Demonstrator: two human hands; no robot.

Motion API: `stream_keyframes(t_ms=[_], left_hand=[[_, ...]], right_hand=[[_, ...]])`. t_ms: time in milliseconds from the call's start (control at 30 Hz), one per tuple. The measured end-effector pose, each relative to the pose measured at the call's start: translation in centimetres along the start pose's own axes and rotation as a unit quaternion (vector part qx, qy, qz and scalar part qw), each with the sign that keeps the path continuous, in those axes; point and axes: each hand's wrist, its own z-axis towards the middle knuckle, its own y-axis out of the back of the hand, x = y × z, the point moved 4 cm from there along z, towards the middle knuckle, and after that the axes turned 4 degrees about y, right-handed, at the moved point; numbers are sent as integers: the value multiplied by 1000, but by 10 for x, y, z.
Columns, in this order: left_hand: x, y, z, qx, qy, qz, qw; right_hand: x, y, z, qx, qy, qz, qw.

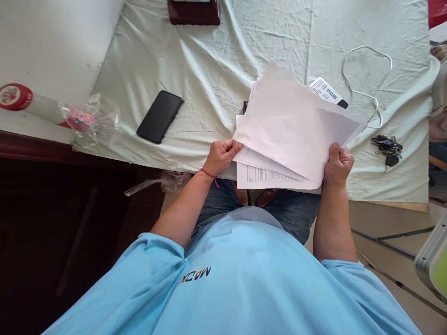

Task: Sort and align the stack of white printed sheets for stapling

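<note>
Both of my hands grip a loose stack of paper sheets [293,116] over the table's front edge. My left hand [223,154] pinches the left side between thumb and fingers; a red string is round that wrist. On the right side, my right hand [338,165] is closed with its thumb on top of the sheets. The top sheet shows a blank face, while printed lines show on the lower sheets, which fan out toward me. Partly hidden behind the stack lies a white box with a printed label [324,90]. Something dark peeks out at the stack's left edge.
A black phone [159,116] lies left on the pale tablecloth [202,83]. To the right are a bunch of keys [388,148] and a white cable [379,88]. A dark red box [194,11] stands at the back. A plastic-wrapped item [84,118] sits at the left corner.
</note>
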Motion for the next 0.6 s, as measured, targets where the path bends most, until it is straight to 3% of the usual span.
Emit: stream_keyframes(t_ms=[167,433,600], left_hand=[[-4,2,0,-14,-7,-18,1000],[4,2,-1,26,52,-123,991],[0,0,-2,54,36,-128,990]], right_hand=[[1,-2,-1,0,6,2,1000],[-8,5,2,-1,-6,39,999],[-6,8,0,9,-26,50,998]])
